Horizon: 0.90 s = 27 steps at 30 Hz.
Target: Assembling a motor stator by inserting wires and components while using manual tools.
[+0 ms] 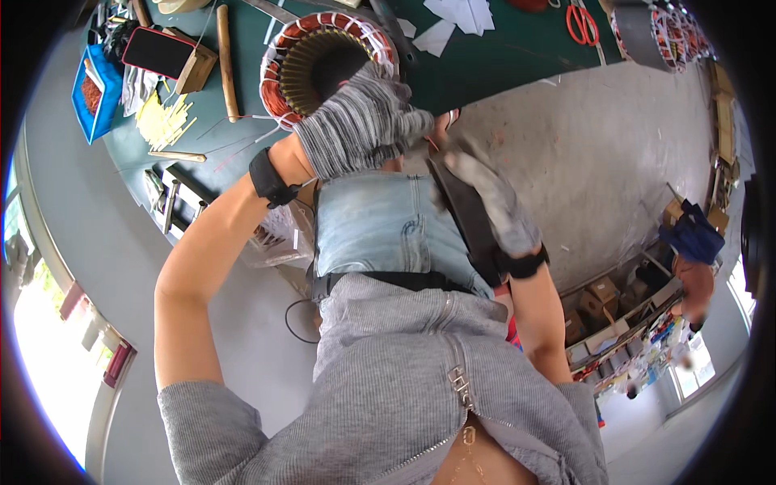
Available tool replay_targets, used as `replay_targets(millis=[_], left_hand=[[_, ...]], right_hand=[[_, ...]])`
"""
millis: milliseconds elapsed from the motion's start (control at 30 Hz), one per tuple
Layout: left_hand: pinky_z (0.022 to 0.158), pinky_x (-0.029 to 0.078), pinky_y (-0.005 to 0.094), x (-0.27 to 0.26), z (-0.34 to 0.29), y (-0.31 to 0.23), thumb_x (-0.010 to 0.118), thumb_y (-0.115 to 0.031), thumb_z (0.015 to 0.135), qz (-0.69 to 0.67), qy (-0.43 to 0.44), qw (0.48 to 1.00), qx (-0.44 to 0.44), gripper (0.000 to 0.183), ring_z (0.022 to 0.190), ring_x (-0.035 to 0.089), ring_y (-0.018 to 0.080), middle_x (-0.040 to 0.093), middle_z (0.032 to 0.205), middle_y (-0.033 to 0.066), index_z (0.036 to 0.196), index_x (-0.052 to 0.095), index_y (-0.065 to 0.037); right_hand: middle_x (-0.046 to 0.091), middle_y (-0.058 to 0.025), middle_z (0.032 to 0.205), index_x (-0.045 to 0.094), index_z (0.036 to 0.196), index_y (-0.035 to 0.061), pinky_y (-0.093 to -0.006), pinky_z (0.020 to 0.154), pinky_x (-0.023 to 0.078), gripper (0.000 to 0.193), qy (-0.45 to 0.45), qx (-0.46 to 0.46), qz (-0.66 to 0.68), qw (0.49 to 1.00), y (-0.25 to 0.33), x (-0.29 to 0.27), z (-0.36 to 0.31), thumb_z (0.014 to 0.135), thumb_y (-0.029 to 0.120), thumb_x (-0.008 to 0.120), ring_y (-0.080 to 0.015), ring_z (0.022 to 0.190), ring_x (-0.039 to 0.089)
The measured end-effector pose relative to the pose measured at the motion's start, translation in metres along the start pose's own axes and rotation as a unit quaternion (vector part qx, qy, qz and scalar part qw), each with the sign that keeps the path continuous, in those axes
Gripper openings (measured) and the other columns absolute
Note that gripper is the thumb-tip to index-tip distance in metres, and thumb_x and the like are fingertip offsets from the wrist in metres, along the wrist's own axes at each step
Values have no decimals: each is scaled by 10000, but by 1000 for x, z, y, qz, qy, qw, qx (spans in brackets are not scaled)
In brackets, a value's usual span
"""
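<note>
A stator with copper windings, white lacing and yellowish slot liners lies at the bench's near edge. My left hand, in a grey striped knit glove, is closed at the stator's near right rim. Its fingers are curled, and what they hold, if anything, is hidden. My right hand, in a pale grey glove, is lower and to the right, away from the stator. Motion blurs its fingers, so their grip is unclear. Beside it, along my right thigh, runs a long dark flat piece.
On the green bench lie a wooden stick, a phone, yellow strips, a blue tray, red scissors and white paper. Another wound stator stands far right. Shelves with boxes line the right side.
</note>
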<state>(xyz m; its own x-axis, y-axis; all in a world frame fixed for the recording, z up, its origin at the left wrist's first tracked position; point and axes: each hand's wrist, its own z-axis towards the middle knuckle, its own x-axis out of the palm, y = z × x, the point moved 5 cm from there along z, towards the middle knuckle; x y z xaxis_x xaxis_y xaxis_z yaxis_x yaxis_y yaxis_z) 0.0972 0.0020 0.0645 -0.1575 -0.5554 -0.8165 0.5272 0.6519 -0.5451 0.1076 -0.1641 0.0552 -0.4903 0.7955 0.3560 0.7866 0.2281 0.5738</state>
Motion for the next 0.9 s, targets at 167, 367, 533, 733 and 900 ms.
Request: replay_targets(millis=[167, 367, 533, 733, 900], left_hand=[[757, 364, 447, 6, -3, 2, 647, -166, 661, 13, 75, 997, -32, 385, 757, 518, 334, 553, 777, 127, 1033, 618, -69], [843, 362, 480, 0, 1, -1, 678, -195, 613, -15, 56, 997, -58, 416, 842, 541, 347, 586, 786, 107, 1007, 628, -72], [808, 361, 472, 3, 4, 2, 659, -233, 645, 10, 54, 998, -22, 402, 817, 538, 340, 596, 795, 100, 1014, 625, -77], [728, 368, 456, 5, -3, 1, 630, -224, 720, 26, 1, 1000, 3, 297, 704, 524, 314, 583, 738, 78, 969, 613, -61], [723, 378, 464, -4, 4, -1, 652, -213, 690, 6, -39, 999, 14, 321, 711, 532, 339, 568, 726, 101, 972, 615, -65]], right_hand=[[562, -47, 663, 510, 976, 69, -253, 560, 467, 221, 58, 12, -1, 998, -1, -4, 13, 869, 261, 541, -150, 569, 575], [514, -34, 685, 511, 805, 64, -234, 582, 432, 152, 49, -127, -92, 986, -4, -14, 37, 859, 198, 560, -100, 598, 544], [518, -22, 664, 503, 847, 49, -243, 539, 427, 153, 86, 18, 92, 992, -5, -21, 13, 856, 192, 557, -119, 557, 540], [550, -76, 724, 558, 844, 35, -301, 582, 445, 180, -45, -144, -364, 919, 26, -6, 4, 749, 150, 659, -200, 643, 557], [594, -70, 824, 566, 830, 77, -362, 586, 482, 188, -163, -471, -554, 667, 49, 23, -7, 686, 124, 678, -244, 718, 599]])
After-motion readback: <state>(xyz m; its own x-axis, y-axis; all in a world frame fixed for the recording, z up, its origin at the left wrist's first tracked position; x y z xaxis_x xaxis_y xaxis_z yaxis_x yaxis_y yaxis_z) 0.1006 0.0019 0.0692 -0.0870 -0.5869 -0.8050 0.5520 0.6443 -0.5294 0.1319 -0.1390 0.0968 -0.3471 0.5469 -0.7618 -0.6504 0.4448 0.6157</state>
